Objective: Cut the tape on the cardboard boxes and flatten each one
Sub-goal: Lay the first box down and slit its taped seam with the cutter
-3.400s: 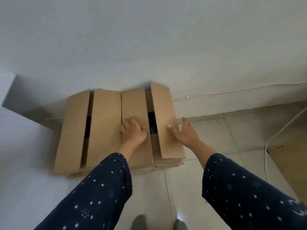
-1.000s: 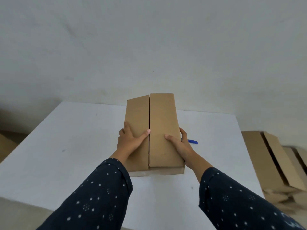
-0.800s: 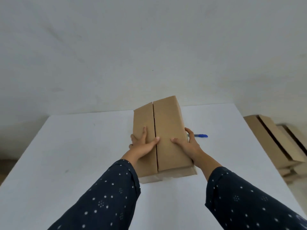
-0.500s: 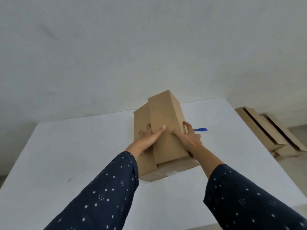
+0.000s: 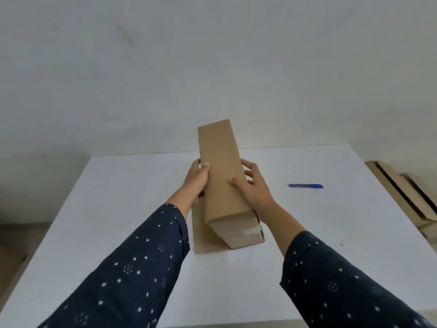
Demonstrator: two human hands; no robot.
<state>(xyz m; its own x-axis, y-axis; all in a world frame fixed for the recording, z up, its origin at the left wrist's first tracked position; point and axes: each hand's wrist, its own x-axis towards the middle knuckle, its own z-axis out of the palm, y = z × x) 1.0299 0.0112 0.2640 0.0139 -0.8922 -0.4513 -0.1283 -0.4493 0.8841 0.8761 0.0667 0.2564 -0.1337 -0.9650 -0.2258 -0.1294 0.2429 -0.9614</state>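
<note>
One cardboard box [image 5: 222, 176] tilted on desk [image 5: 118, 209], one blue pen [image 5: 305, 185] apart, box between fingers [image 5: 250, 166] of left hand [image 5: 197, 183] and right hand [image 5: 256, 189], both grasping its sides.

Ahead of you a plain pale wall [image 5: 212, 55] fills the upper half of the view, matte and bare except for a few faint scuffs and one small dark speck. It rises behind the far edge of the white counter [image 5: 106, 221], whose smooth top carries a few tiny marks. The light is soft and even. The wall looks dimmer past the counter's far left corner. Beyond the left edge you can see a shadowed strip of grey floor [image 5: 26, 233].
</note>
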